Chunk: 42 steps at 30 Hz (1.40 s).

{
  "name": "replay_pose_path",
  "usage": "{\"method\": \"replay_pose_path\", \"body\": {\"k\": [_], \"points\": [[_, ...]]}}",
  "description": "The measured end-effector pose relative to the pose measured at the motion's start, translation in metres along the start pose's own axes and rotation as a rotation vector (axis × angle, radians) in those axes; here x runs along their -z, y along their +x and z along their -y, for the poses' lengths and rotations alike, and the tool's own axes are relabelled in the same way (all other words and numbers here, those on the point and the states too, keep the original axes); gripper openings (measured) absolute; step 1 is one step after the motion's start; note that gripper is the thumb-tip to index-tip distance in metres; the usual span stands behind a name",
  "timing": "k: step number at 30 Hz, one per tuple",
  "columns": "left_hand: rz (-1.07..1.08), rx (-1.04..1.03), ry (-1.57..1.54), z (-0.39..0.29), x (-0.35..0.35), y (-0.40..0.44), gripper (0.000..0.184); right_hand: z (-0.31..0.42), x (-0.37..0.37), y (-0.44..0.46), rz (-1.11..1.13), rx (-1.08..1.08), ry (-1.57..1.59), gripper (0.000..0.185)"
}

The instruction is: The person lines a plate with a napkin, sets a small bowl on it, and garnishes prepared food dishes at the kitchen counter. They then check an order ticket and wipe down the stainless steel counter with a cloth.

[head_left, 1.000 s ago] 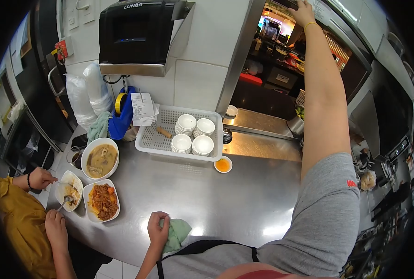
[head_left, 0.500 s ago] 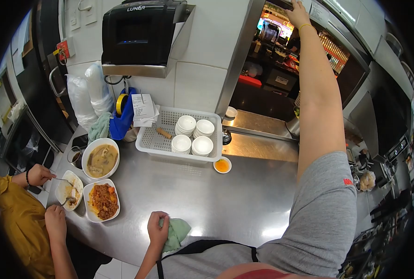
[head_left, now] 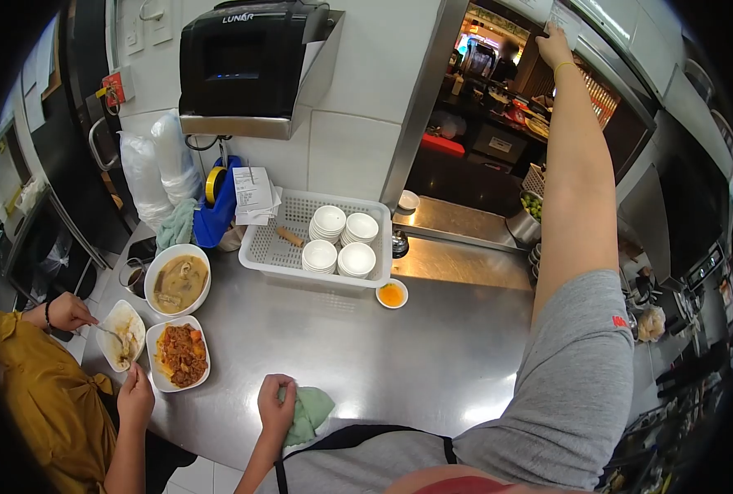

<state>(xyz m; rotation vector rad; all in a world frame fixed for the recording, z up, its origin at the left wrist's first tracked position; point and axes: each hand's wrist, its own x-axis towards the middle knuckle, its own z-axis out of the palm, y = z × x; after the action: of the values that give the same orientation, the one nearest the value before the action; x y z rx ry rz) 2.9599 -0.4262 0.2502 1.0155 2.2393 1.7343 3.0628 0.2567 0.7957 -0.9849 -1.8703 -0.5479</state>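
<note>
My left hand is low at the counter's front edge, its fingers curled on a green cloth. Stretched far up, my right hand has its fingers extended against printed paper slips on the frame above the pass-through window; I cannot see it gripping them. A small white bowl of orange sauce sits on the steel counter between my arms. Behind it stands a perforated grey basket with stacked small white bowls inside.
At left, a person in a mustard top holds a spoon over a dish. Nearby stand a soup bowl, a dish of saucy meat and a dark drink glass. A black dispenser hangs above.
My right hand has moved right and slightly down along the top of the window. The other person's lower hand has shifted right and up to the dish. My left hand stays with the cloth.
</note>
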Motion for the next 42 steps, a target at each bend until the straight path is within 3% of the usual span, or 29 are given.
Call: {"method": "replay_pose_path", "body": {"k": [9, 11, 21, 23, 25, 27, 31, 33, 34, 36, 38, 42], "points": [[-0.008, -0.013, 0.017, 0.000, 0.001, -0.001, 0.004, -0.004, 0.003, -0.001, 0.017, -0.021, 0.105, 0.062], [-0.014, -0.021, 0.022, 0.000, 0.001, -0.001, 0.004, -0.015, -0.010, 0.002, -0.042, -0.022, -0.019, 0.060], [-0.013, -0.006, 0.039, -0.002, 0.000, 0.000, 0.003, -0.005, -0.017, -0.004, -0.119, -0.061, -0.046, 0.058], [-0.015, -0.014, 0.040, -0.002, 0.000, 0.000, 0.003, -0.009, -0.013, 0.007, 0.037, 0.104, -0.594, 0.056], [-0.012, 0.004, 0.038, -0.002, -0.001, 0.000, 0.003, -0.012, -0.017, 0.015, 0.113, 0.191, -0.865, 0.055], [-0.012, 0.004, 0.036, -0.002, -0.001, -0.001, 0.003, -0.044, -0.044, 0.035, -0.126, 0.121, -0.270, 0.055], [-0.011, 0.002, 0.044, -0.004, 0.000, 0.000, 0.003, -0.047, -0.029, 0.041, 0.027, 0.258, -0.549, 0.056], [-0.012, 0.002, 0.038, -0.003, 0.000, 0.000, 0.003, -0.032, -0.018, 0.015, -0.138, 0.121, 0.080, 0.055], [-0.015, 0.001, 0.028, -0.002, -0.001, 0.000, 0.004, -0.017, -0.009, -0.006, -0.142, 0.120, 0.081, 0.055], [-0.015, -0.002, 0.030, -0.001, -0.002, -0.001, 0.004, 0.027, 0.013, -0.071, -0.363, 0.047, 0.234, 0.058], [-0.018, -0.007, 0.039, 0.001, 0.000, -0.001, 0.004, 0.068, 0.035, -0.136, -0.485, 0.108, 0.375, 0.057], [-0.017, -0.034, 0.066, 0.003, 0.000, -0.001, 0.004, 0.107, 0.080, -0.276, -0.215, 0.275, 0.532, 0.061]]}}
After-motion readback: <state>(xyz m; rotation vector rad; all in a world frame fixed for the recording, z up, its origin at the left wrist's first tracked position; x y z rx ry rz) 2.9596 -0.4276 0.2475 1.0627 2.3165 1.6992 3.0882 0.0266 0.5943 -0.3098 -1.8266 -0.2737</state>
